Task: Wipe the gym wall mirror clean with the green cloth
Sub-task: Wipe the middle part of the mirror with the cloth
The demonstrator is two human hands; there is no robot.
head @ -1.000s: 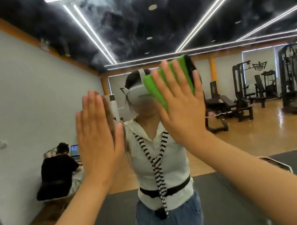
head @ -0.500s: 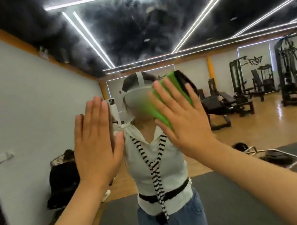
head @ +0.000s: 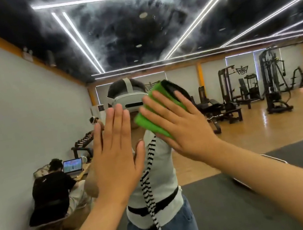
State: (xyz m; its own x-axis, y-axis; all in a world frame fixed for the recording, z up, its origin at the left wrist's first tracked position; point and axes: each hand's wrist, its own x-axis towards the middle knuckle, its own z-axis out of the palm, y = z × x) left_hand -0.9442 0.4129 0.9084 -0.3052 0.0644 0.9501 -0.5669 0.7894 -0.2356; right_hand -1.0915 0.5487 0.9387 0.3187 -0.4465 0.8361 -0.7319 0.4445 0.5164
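Two hands press the mirror [head: 211, 23], open all around them: left hand [head: 115, 157] flat, fingers together; right hand [head: 183, 129] spread on the cloth [head: 148, 123].

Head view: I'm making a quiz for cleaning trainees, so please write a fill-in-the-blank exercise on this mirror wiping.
The right hand presses a ____ cloth flat against the mirror.
The left hand, fingers straight, holds ____.
In the reflection at lower left, a seated person faces an open ____.
Missing: green; nothing; laptop.
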